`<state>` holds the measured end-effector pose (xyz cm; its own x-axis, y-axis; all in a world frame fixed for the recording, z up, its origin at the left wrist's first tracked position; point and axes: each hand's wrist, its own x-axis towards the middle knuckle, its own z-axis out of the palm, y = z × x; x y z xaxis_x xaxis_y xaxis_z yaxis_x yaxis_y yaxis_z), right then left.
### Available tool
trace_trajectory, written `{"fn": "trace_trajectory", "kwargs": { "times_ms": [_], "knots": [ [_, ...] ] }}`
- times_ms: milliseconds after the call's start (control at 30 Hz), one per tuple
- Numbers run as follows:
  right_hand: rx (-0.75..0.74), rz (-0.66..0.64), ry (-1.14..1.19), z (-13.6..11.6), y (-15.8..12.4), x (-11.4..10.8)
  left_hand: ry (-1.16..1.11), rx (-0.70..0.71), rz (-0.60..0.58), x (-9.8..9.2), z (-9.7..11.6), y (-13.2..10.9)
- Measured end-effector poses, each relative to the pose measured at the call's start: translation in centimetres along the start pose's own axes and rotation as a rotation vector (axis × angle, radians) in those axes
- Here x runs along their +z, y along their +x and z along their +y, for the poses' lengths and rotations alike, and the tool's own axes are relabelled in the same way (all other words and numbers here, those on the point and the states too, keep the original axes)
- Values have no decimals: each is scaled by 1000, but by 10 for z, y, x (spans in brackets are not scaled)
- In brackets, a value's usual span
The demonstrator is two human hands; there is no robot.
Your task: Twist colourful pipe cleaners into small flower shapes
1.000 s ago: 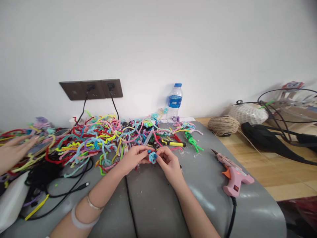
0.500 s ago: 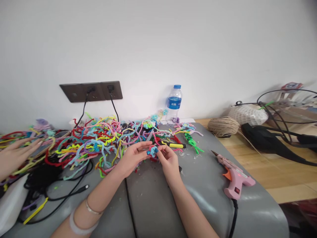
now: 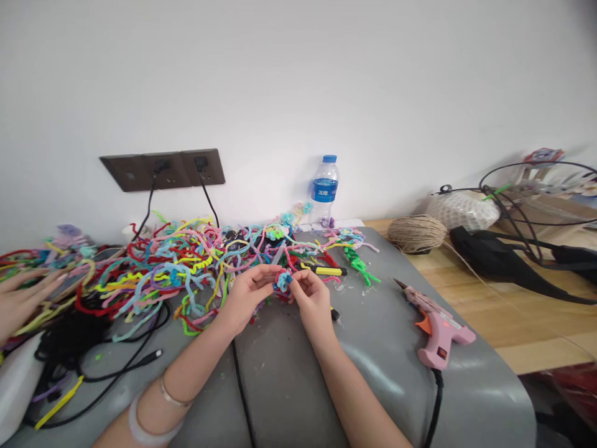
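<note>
Between the fingertips of both hands is a small light-blue pipe-cleaner flower [image 3: 282, 281], held up above the grey table. My left hand [image 3: 249, 296] pinches it from the left, and my right hand [image 3: 312, 298] grips its right side; part of the flower is hidden by the fingers. Just behind the hands lies a large tangle of colourful pipe cleaners [image 3: 153, 267]. A yellow-and-black utility knife [image 3: 329, 270] rests beyond my right hand, close to a green twisted pipe-cleaner piece [image 3: 358, 264].
A pink glue gun [image 3: 441, 330] lies at the right of the grey table [image 3: 373, 373]. Behind stand a water bottle [image 3: 324, 190] and a twine ball [image 3: 416, 234]. Black cables [image 3: 240, 386] cross the table. Another person's hand [image 3: 23, 298] reaches in at far left.
The view has shifted slightly, so things sit a little further left. Both hands keep hold of the flower, which has turned a little, showing more of its petals.
</note>
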<state>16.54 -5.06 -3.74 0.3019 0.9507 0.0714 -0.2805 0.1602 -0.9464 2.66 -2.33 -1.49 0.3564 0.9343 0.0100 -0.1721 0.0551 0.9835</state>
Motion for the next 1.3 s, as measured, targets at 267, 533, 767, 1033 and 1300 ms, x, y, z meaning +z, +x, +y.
{"fn": "trace_trajectory", "kwargs": {
  "times_ms": [267, 533, 767, 1033, 1300],
  "knots": [
    [-4, 38, 5, -3, -1, 0, -12, 4, 80, 7, 0, -2],
    [-11, 50, 25, -3, -2, 2, 44, 98, 60, 14, 3, -4],
    [-17, 65, 2, -3, -2, 2, 87, 187, 60, 20, 8, -7],
    [-74, 8, -37, -3, -4, 2, 128, 169, 73, 12, 4, -7],
    [-110, 45, -70, -5, -9, 1, 219, 150, 58, 11, 8, -9]
  ]
}}
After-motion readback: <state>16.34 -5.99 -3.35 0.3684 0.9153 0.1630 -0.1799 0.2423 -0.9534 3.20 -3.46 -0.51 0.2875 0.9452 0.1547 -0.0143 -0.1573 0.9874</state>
